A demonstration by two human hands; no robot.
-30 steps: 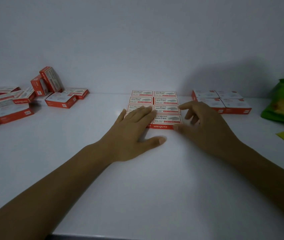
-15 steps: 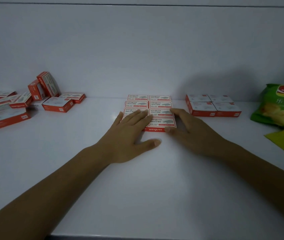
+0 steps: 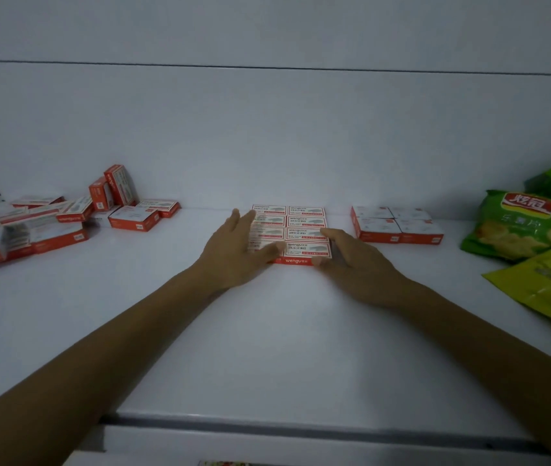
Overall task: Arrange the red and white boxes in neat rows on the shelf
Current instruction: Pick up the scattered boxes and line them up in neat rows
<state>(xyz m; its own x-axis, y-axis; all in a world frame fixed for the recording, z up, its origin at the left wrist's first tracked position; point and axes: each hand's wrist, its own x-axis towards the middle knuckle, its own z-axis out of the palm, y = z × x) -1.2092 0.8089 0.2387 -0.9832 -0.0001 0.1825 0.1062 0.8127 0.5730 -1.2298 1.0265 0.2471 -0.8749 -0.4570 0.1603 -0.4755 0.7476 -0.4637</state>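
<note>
Boxes (image 3: 306, 230) sit blocked near the shelf's (image 3: 267, 348) back edge; left hand (image 3: 234, 255) and right hand (image 3: 356, 265) press its sides, fingers (image 3: 242, 220) flat and unclenched, likely squaring the rows.

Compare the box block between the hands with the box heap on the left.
The block of red and white boxes lies flat in a tight two-column grid; the heap of red and white boxes is scattered, with two boxes propped upright. The left hand and right hand touch the block; no hand touches the heap. Both sit on the white shelf.
</note>
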